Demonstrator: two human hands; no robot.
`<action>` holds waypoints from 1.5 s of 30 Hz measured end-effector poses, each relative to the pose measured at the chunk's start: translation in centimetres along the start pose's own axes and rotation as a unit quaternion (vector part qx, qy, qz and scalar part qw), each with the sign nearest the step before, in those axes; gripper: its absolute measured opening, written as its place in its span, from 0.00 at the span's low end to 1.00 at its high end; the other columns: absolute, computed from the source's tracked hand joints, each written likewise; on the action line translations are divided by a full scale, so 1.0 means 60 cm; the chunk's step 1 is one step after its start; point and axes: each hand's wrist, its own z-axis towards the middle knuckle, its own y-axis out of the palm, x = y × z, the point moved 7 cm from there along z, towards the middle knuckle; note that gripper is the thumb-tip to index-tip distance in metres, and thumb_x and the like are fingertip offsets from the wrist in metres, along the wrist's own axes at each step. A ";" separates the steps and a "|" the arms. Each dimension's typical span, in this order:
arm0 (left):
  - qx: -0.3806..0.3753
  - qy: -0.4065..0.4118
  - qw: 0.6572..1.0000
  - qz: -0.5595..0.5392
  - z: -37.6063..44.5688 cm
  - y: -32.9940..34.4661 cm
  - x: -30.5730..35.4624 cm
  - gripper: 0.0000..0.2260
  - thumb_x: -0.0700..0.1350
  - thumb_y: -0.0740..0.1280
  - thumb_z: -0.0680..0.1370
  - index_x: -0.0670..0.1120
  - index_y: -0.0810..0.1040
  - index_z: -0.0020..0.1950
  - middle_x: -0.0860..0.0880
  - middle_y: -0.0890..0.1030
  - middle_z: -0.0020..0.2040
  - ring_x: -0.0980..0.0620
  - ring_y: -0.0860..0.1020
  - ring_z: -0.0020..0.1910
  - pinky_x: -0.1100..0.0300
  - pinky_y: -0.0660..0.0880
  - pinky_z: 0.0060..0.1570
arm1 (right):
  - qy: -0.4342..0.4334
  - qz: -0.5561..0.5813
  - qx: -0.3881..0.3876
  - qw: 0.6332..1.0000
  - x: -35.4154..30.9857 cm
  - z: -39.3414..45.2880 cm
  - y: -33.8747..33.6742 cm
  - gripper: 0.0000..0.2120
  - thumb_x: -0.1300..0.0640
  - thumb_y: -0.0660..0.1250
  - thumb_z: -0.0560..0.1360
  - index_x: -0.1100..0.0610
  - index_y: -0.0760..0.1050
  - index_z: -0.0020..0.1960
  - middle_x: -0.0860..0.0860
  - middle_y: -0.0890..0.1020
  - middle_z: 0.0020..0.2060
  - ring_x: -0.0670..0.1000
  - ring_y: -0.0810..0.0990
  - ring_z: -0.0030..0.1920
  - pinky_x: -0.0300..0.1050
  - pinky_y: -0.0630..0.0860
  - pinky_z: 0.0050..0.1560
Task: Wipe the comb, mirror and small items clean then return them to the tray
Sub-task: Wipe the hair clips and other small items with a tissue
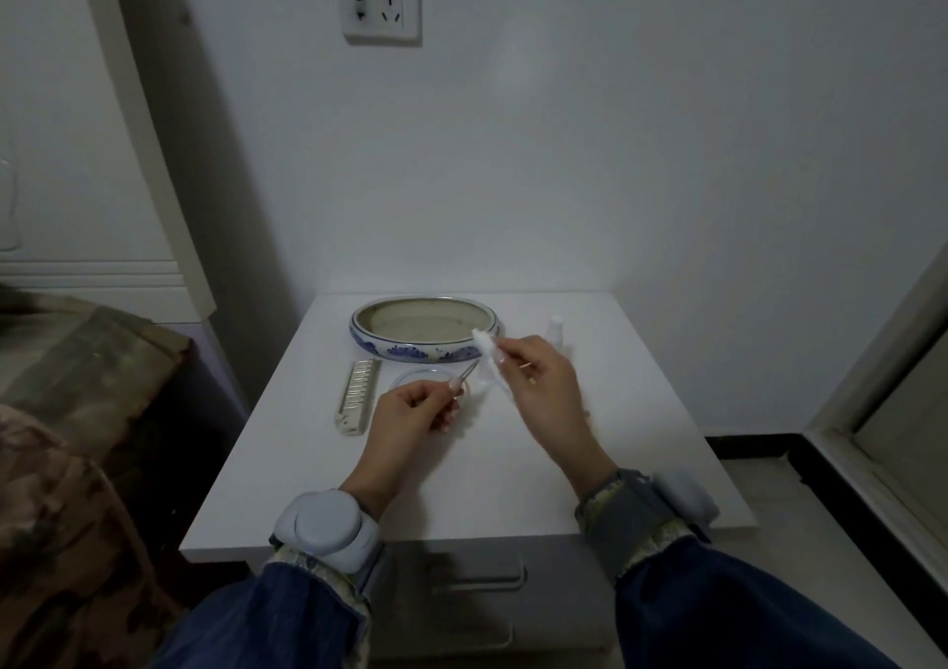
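Near the tray | left hand pinches thin metal tool | right hand grips white wipe | comb lies left

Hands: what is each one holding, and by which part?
Left hand pinches a thin metal tool at its near end. Right hand pinches a white wipe near its top; a thin stick also shows between its fingers.

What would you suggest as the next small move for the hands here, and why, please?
Probably bring the white wipe, pinched in the right hand, onto the thin metal tool that the left hand holds, and rub along it. The two are almost touching, the blue-and-white tray looks empty, and the comb lies on the table.
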 end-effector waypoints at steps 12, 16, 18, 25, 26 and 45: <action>-0.025 0.046 0.997 0.062 -0.012 0.006 0.019 0.06 0.40 0.69 0.75 0.41 0.81 0.39 0.52 0.78 0.28 0.60 0.74 0.29 0.70 0.71 0.33 | -0.088 -0.154 -0.068 0.982 -0.012 -0.017 0.032 0.11 0.63 0.67 0.71 0.59 0.81 0.53 0.51 0.76 0.35 0.44 0.71 0.36 0.33 0.67 0.41; -0.018 0.030 0.998 0.054 -0.011 0.005 0.015 0.06 0.40 0.69 0.75 0.40 0.81 0.38 0.53 0.78 0.27 0.60 0.73 0.28 0.69 0.71 0.32 | -0.026 -0.172 -0.009 0.985 0.010 -0.007 0.010 0.11 0.65 0.67 0.72 0.60 0.80 0.54 0.54 0.76 0.38 0.46 0.73 0.39 0.32 0.67 0.42; -0.003 0.022 0.999 0.044 -0.008 0.000 0.011 0.07 0.41 0.69 0.75 0.40 0.80 0.37 0.53 0.78 0.27 0.60 0.73 0.28 0.69 0.71 0.32 | -0.017 -0.139 0.036 0.989 0.005 -0.005 -0.004 0.12 0.66 0.67 0.72 0.60 0.81 0.54 0.49 0.74 0.36 0.42 0.71 0.37 0.28 0.67 0.40; -0.007 0.028 0.998 0.053 -0.007 -0.003 0.011 0.08 0.40 0.68 0.75 0.42 0.81 0.36 0.51 0.79 0.29 0.58 0.74 0.30 0.68 0.72 0.34 | -0.057 -0.091 -0.096 0.990 -0.016 -0.016 0.033 0.12 0.66 0.67 0.71 0.58 0.81 0.53 0.42 0.72 0.35 0.40 0.73 0.37 0.28 0.67 0.40; -0.008 0.031 0.998 0.063 -0.007 -0.003 0.011 0.08 0.40 0.68 0.76 0.42 0.81 0.37 0.51 0.78 0.29 0.59 0.74 0.30 0.69 0.72 0.33 | -0.053 -0.094 -0.102 0.989 -0.014 -0.016 0.034 0.12 0.66 0.67 0.72 0.57 0.81 0.54 0.43 0.72 0.34 0.41 0.72 0.37 0.29 0.67 0.40; -0.056 0.028 0.998 -0.031 -0.008 0.012 0.013 0.08 0.41 0.65 0.77 0.42 0.82 0.40 0.49 0.79 0.33 0.56 0.74 0.32 0.66 0.72 0.35 | 0.310 0.322 -0.167 0.879 0.059 -0.027 0.058 0.09 0.65 0.59 0.75 0.66 0.77 0.50 0.60 0.79 0.45 0.54 0.78 0.45 0.44 0.75 0.47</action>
